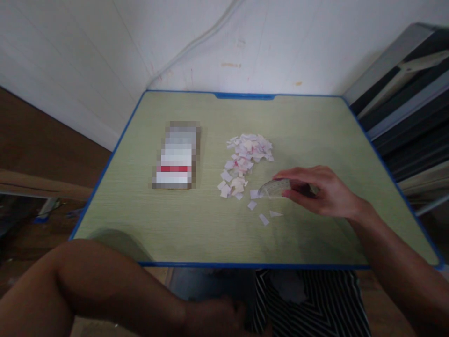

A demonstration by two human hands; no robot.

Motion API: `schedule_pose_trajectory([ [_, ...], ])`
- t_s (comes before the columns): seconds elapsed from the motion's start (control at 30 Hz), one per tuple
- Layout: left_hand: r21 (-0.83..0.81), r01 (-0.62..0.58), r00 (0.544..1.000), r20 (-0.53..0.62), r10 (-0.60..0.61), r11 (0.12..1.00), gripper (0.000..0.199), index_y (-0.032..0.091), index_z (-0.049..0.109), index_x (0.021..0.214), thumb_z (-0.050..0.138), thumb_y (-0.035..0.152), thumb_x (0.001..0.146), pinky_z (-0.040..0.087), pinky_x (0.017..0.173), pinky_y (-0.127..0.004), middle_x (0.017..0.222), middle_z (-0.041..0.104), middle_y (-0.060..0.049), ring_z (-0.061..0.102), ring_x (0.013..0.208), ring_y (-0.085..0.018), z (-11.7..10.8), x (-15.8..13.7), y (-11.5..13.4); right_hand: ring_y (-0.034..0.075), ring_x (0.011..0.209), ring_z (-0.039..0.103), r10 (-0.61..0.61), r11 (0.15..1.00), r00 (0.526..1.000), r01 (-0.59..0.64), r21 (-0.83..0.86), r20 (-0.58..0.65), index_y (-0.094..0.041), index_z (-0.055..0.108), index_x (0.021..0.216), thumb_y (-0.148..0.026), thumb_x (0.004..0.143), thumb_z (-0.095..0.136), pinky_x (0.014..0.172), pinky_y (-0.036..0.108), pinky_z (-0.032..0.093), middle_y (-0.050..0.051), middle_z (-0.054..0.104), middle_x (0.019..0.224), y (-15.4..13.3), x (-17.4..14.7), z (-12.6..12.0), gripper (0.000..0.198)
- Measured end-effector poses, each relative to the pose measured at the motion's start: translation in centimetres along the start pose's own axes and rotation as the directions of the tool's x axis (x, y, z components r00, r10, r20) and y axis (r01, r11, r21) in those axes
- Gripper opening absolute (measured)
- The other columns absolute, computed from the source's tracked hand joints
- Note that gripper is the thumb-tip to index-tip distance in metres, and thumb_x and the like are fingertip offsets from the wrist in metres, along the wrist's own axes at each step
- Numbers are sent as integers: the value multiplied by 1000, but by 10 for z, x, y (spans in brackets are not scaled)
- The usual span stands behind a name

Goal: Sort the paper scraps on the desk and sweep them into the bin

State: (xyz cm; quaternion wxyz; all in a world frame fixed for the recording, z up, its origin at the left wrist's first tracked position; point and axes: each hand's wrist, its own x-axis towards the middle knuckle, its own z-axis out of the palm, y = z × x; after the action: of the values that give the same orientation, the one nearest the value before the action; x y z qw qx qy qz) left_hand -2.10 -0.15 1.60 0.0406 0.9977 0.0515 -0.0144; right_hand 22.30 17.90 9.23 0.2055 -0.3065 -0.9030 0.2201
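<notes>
My right hand was closed around a clear plastic container, thumb below and fingers above, its rounded end tipped toward the scraps. Whether that end touched the light-green tabletop I could not tell. The paper was already in small pieces: a heap of paper scraps lay near the middle, trailing toward me in looser clumps. A few stray scraps lay apart on the near side, and one sat right by the container's end. I judged the work only partway along, since so many pieces lay on the table and the strays were ungathered (what the container held, if anything, I could not make out). My left hand was below the table's near edge, too dim to tell whether it held anything. A pixelated rectangular object lay to the left, well apart from the paper.
</notes>
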Motion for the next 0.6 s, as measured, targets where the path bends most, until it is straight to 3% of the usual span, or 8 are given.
schedule_pose_trajectory([
  [0.1, 13, 27, 999, -47, -26, 1000, 56, 19, 35, 136, 48, 17, 82, 16, 33, -32, 56, 51, 0, 38, 39, -17, 4, 1, 2, 5, 39, 35, 21, 1000, 994, -23, 17, 109, -14, 57, 108, -19, 83, 52, 43, 19, 28, -9, 41, 49, -2, 1, 0, 25],
  [0.27, 3, 20, 999, -25, -20, 1000, 54, 19, 34, 136, 46, 18, 83, 17, 34, -32, 57, 50, 0, 40, 42, -18, -1, 1, -1, 6, 40, 35, 147, 989, 989, -147, 31, -30, -16, 55, 109, -21, 83, 53, 43, 19, 29, -9, 41, 48, -5, 2, 0, 27],
  [0.4, 43, 26, 1000, -16, -26, 999, 53, 21, 34, 136, 44, 17, 84, 17, 35, -32, 57, 50, 0, 38, 41, -18, -5, 1, -1, 6, 39, 36, 176, 984, 980, -176, -4, 88, -16, 55, 109, -22, 84, 50, 43, 20, 28, -9, 42, 47, -3, 3, 3, 25],
  [0.5, 56, 23, 999, -38, -21, 998, 53, 23, 37, 134, 45, 15, 82, 18, 34, -33, 54, 49, 1, 38, 40, -19, 1, 0, 2, 8, 42, 42, 34, 983, 997, -19, -185, 76, -17, 56, 110, -20, 85, 49, 47, 22, 29, -6, 51, 50, -5, 2, 5, 26],
  [0.6, -3, 49, 995, -87, -49, 999, 51, 24, 38, 133, 46, 16, 83, 15, 33, -34, 56, 51, 1, 42, 40, -19, 10, 0, 5, 9, 44, 44, -180, 866, 971, 232, -444, 156, -20, 57, 112, -10, 85, 42, 50, 26, 27, -4, 56, 52, -13, 0, 6, 32],
])
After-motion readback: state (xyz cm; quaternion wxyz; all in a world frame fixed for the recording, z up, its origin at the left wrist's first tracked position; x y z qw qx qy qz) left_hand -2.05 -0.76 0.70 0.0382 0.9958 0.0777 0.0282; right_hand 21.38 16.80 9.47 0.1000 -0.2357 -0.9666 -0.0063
